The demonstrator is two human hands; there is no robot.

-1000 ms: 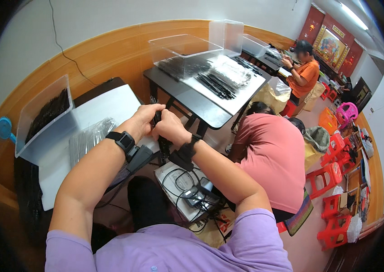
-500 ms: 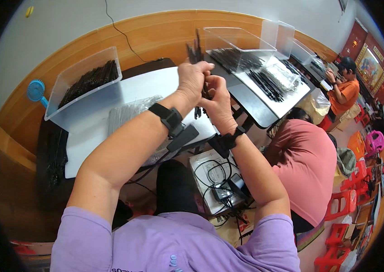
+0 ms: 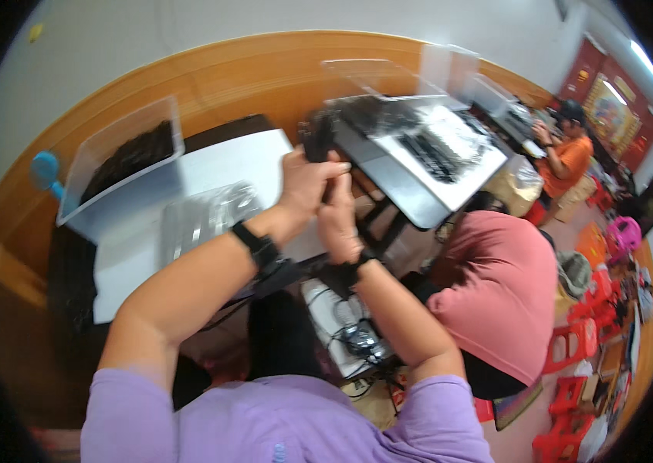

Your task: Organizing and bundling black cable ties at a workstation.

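In front of me, above the gap between two tables, I hold a bundle of thin black strips [image 3: 317,135] roughly upright. My left hand [image 3: 301,184] is wrapped round it, and the upper ends stick out above the fist. Close against it on the right is my right hand [image 3: 337,220], its fingers pointing up beside the left hand. Motion blur hides how those fingers are bent. The bundle's lower part is hidden by my hands. On the white tabletop [image 3: 245,160] to the left lies a stack of clear plastic bags [image 3: 207,220].
A clear bin [image 3: 122,193] of black strips stands at left beside a blue fan [image 3: 46,168]. On the right-hand table [image 3: 388,174] are more strips and a clear bin [image 3: 392,81]. A person in pink [image 3: 496,293] bends close at my right; another in orange [image 3: 566,162] sits beyond. Cables [image 3: 361,339] lie below.
The whole view has shifted, with the tables and bins now further left. My right hand has straightened to point upward against the left hand. The strips' upper ends look bunched closer together.
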